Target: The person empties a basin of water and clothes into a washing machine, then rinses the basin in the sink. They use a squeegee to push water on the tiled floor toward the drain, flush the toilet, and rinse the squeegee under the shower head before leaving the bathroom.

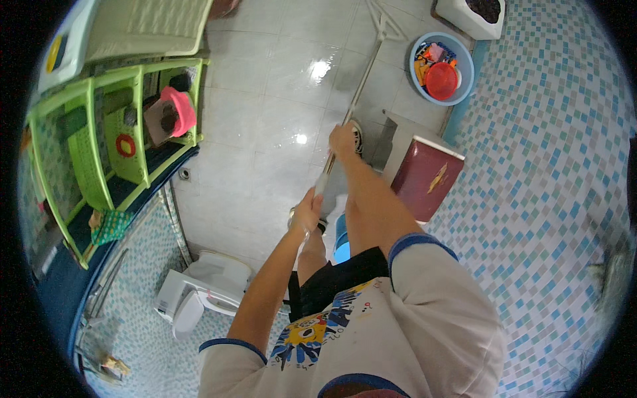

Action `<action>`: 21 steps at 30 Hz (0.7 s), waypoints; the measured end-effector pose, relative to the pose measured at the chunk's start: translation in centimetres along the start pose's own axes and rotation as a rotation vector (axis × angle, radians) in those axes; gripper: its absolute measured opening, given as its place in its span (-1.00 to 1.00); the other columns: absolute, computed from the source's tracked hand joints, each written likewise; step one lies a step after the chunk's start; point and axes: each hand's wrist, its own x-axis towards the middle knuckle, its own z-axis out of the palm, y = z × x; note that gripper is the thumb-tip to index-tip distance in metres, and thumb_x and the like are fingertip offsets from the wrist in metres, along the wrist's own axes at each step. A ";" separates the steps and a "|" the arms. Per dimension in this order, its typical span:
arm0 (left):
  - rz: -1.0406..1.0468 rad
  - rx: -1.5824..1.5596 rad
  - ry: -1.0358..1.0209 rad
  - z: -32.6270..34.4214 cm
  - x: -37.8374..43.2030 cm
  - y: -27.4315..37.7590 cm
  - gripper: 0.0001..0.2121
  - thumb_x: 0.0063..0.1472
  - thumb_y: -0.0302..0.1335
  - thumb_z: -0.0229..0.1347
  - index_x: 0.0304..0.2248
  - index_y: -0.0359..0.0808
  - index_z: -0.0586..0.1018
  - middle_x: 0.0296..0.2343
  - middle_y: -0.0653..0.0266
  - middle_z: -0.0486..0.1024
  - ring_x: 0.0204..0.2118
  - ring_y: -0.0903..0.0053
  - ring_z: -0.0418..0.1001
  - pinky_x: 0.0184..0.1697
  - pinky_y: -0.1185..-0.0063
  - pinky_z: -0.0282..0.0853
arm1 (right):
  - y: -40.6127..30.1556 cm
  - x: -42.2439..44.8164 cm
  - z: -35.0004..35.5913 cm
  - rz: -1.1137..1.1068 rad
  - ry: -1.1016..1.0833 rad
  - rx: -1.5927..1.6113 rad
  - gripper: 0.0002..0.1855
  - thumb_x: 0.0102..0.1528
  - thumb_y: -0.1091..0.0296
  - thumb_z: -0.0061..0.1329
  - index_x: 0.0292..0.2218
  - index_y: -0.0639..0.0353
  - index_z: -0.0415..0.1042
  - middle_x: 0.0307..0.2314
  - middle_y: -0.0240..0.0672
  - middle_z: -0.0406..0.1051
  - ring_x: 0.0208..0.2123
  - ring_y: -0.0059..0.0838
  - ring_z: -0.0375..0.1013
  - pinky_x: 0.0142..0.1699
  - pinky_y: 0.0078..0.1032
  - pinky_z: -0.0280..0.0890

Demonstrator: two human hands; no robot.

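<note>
Both my hands are closed around a long pale metal pole (pixel 366 74). My left hand (pixel 307 213) holds its lower end, by a whitish grip section close to my body. Farther up the pole is my right hand (pixel 343 141), above my shoe. At the far end, near the top edge, the pole joins a triangular frame (pixel 384 25); whatever lies beyond it is out of view. Wet-looking light grey floor tiles (pixel 278 99) lie under the pole and reflect bright lights.
At right stand a blue basin (pixel 469 74) of coloured items and a dark red box-like stool (pixel 428 176) by the mosaic wall. A green shelf rack (pixel 142 124) stands at left, a white toilet (pixel 219 271) lower left. A blue bucket (pixel 342 239) is beside my legs.
</note>
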 end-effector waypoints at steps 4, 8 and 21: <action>-0.153 0.057 -0.044 -3.2 -11.3 -11.7 -0.68 0.14 -0.30 -0.19 -0.14 -0.26 0.28 -0.62 0.12 0.36 -0.60 0.40 0.30 -0.49 0.52 0.23 | -15.1 -7.1 8.7 0.140 -0.191 0.409 -0.77 0.04 0.34 -0.35 -0.30 0.25 0.26 -0.48 -0.16 0.36 -0.42 -0.24 0.39 -0.35 -0.37 0.26; -0.194 0.075 0.013 -5.7 -25.1 -24.2 -0.74 0.12 -0.34 -0.18 -0.19 -0.20 0.30 -0.54 -0.02 0.37 -0.46 0.13 0.35 -0.43 0.43 0.23 | -31.2 -20.3 10.4 0.452 -0.253 1.187 -0.64 0.04 0.33 -0.35 -0.20 0.41 -0.05 -0.58 0.07 0.32 -0.44 -0.06 0.37 -0.33 -0.27 0.28; -0.111 0.102 -0.026 -5.8 -27.3 -26.4 -0.64 0.12 -0.31 -0.18 -0.08 -0.17 0.19 -0.43 -0.13 0.37 -0.36 -0.02 0.31 -0.35 0.28 0.22 | -30.3 -24.8 8.1 0.597 0.262 1.292 -0.66 0.00 0.29 -0.25 -0.29 0.36 0.01 -0.60 0.08 0.29 -0.62 -0.03 0.33 -0.48 -0.23 0.27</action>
